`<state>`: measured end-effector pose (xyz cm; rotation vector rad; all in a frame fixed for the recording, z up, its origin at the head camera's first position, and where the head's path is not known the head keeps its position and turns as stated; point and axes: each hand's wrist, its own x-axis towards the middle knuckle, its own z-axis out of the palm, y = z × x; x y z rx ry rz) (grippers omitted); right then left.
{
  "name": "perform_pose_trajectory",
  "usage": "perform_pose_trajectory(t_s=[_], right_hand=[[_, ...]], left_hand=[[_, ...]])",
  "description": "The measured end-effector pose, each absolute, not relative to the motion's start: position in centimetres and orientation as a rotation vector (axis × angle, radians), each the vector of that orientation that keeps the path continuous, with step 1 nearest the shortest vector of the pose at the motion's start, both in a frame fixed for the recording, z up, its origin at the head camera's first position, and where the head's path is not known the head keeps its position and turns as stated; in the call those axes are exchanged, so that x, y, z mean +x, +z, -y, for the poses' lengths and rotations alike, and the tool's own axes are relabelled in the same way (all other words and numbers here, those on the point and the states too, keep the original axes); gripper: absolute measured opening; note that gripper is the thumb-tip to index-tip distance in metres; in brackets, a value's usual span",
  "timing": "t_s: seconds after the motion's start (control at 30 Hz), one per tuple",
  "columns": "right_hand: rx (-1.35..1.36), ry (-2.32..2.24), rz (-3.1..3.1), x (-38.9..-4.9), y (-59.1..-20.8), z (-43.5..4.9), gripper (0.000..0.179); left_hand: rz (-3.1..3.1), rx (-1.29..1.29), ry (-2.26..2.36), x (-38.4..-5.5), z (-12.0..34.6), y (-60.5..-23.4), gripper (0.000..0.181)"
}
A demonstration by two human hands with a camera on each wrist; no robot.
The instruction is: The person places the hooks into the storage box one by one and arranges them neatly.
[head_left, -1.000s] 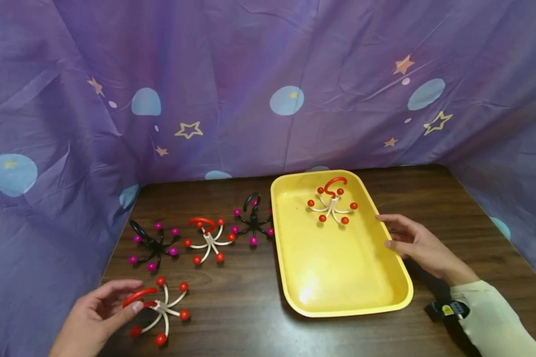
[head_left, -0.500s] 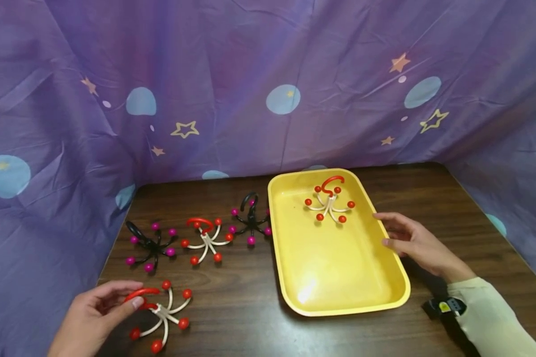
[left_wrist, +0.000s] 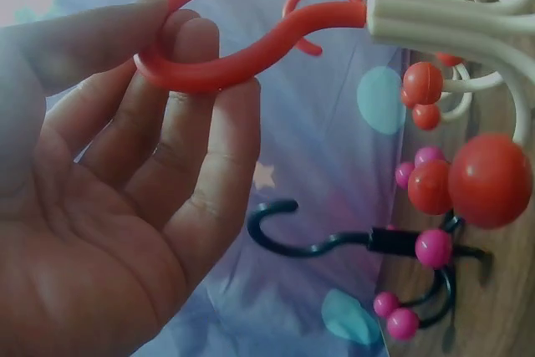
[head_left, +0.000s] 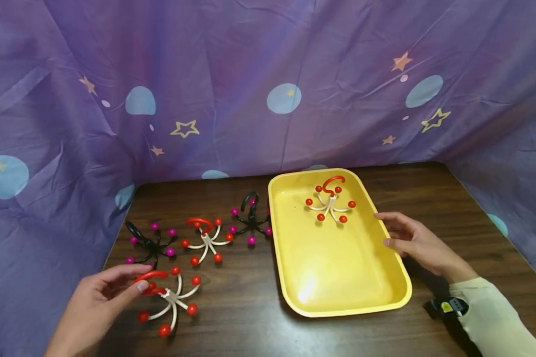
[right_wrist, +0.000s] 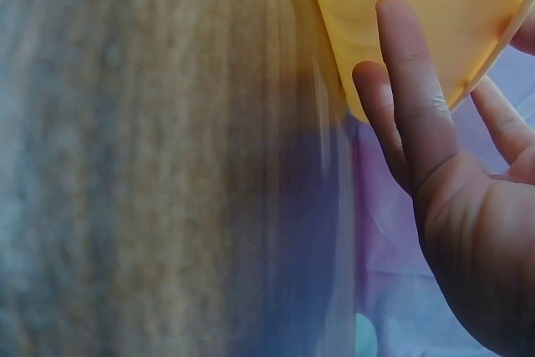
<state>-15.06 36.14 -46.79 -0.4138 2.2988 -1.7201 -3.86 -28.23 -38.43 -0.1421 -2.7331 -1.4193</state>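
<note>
step: pickup, I'd say | my left hand (head_left: 91,302) pinches red-hooked piece (head_left: 170,296) | right hand (head_left: 422,246), fingers fairly straight, touches yellow tray (head_left: 328,263) | next likely: clean lift, carry over

Three spider-shaped pieces with white arms, red hooks and red ball tips (head_left: 207,239) (head_left: 332,202) (head_left: 171,297) are showing: one is resting near the far edge of a single yellow rounded-rectangular tray (head_left: 339,313), and two are occupying the left side of one brown wood-grain desk (head_left: 232,307). Two matching black pieces with magenta ball tips (head_left: 150,245) (head_left: 252,221) are standing there too, one toward the desk's left edge, one beside the tray's left edge. Altogether, five ball-tipped pieces are showing. Two hands are appearing, one left hand (head_left: 100,302), one right hand (head_left: 417,243).
</note>
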Motion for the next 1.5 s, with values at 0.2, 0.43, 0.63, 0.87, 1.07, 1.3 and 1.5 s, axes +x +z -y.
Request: perform_pose_trajectory(t_s=[0.2, 0.43, 0.63, 0.87, 1.07, 1.3, 1.5], right_hand=[[-0.405, -1.724, -2.288, -14.9, -46.6, -36.1, 0.055], [-0.374, -1.712, -2.278, -14.9, -46.3, -35.9, 0.056], [-0.348, -1.697, -2.27, -15.2, -46.2, -35.9, 0.057], [-0.4, -1.739, -2.221, -15.3, -46.4, -36.1, 0.056], [-0.408, -1.761, -2.191, -15.2, -46.6, -36.3, 0.056], [-0.41, -1.77, -2.203, -15.1, -46.9, -36.4, 0.055], [-0.385, -1.76, -2.207, -15.1, -46.9, -36.5, 0.056]], left_hand=[[2.704, -0.267, -1.446, -4.9, 27.2, -37.0, 0.026], [2.702, -0.379, -1.454, -5.8, 25.8, -35.1, 0.024], [2.685, -0.415, -1.46, -6.3, 24.5, -34.0, 0.022], [2.695, -0.484, -1.444, -7.8, 23.2, -32.5, 0.019], [2.683, -0.522, -1.518, -9.0, 21.8, -31.3, 0.019], [2.683, -0.527, -1.634, -10.6, 19.5, -30.6, 0.02], [2.696, -0.576, -1.664, -12.2, 17.6, -30.1, 0.021]])
